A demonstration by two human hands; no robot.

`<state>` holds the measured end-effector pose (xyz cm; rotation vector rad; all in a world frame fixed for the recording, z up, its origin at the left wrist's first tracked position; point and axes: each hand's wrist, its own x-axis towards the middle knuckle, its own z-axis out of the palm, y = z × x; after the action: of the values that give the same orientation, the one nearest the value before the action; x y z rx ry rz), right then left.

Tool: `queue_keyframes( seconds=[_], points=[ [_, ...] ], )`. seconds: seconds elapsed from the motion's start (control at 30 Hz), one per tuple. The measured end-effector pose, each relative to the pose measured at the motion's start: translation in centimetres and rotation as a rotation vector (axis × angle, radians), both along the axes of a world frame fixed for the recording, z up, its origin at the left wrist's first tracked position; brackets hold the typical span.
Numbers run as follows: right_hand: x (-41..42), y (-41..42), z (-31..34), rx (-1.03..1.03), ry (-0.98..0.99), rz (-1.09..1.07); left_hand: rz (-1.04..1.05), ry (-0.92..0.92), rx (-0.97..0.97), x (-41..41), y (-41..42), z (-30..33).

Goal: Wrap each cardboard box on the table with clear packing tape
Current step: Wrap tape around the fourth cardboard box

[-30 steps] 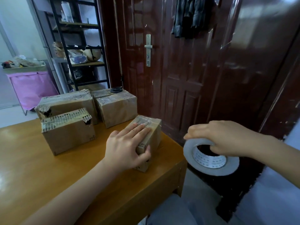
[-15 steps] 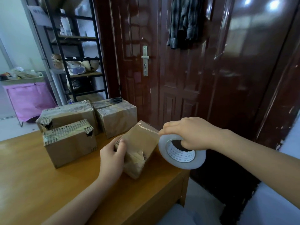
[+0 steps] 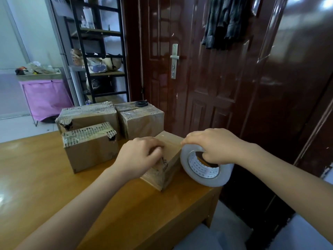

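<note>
The left hand (image 3: pixel 138 157) now grips the top of the small box (image 3: pixel 165 165), set upright again near the table (image 3: pixel 45 181) corner, while the right hand (image 3: pixel 214 147) holds the tape roll (image 3: pixel 203 168), now against its side.

I see a glossy dark red-brown wooden door (image 3: pixel 207 83) filling most of the view ahead, its metal handle plate (image 3: pixel 174 60) on the left edge and a dark plaid garment (image 3: pixel 225 22) hanging near its top. Left of it stands a black metal shelf rack (image 3: pixel 100 51) with wooden boards, holding bags and bottles. Farther left I make out a pink fabric bin (image 3: pixel 46 98), a pale wall and a light floor
</note>
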<state>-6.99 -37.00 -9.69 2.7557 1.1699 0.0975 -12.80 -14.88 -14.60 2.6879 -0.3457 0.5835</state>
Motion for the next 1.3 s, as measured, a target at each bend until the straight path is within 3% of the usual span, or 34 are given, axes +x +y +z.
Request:
queue_keyframes(
  seconds=[0.1,0.2,0.3,0.37,0.43,0.57,0.73,0.8,0.87,0.93,1.0,1.17,1.3],
  points=[
    [0.1,-0.5,-0.3,0.083,0.036,-0.022,0.115,0.037,0.385,-0.7,-2.4,-0.1],
    [-0.6,-2.1,-1.6,0.361,0.058,-0.034,0.207,0.059,0.422,-0.8,-3.7,-1.2],
    [-1.7,-3.6,-4.0,0.703,0.012,-0.128,0.213,0.015,0.251,-0.8,-3.7,-1.8],
    [-2.2,-3.7,-4.5,0.806,-0.038,-0.139,0.191,0.033,0.178,-0.8,-3.6,-1.7],
    [-2.1,-3.0,-2.9,0.825,-0.115,-0.071,0.162,0.039,0.029,-0.7,-3.3,-1.5],
    [-0.4,0.1,3.2,0.759,-0.162,0.034,0.112,0.123,-0.539,-0.2,-2.3,-0.4],
    [2.3,4.4,7.9,0.76,0.041,0.024,0.183,0.324,-1.046,0.9,-0.3,0.1],
    [3.0,5.7,6.7,0.686,0.156,0.05,0.175,0.382,-1.101,1.2,0.8,0.1],
    [3.6,7.0,4.1,0.641,0.115,0.086,0.208,0.267,-0.869,1.5,1.8,-0.4],
    [3.9,8.0,1.8,0.712,0.001,0.097,0.28,-0.038,-0.382,1.7,2.2,-0.5],
    [4.2,8.8,-0.3,0.836,-0.067,0.123,0.228,-0.188,-0.093,1.4,1.6,-0.6],
    [4.4,10.1,-4.7,1.16,-0.199,0.16,0.183,-0.183,0.207,0.5,0.0,-3.2],
    [4.0,11.1,-6.0,1.3,-0.295,0.11,0.22,-0.214,0.26,1.2,0.2,-3.7]
  ],
)
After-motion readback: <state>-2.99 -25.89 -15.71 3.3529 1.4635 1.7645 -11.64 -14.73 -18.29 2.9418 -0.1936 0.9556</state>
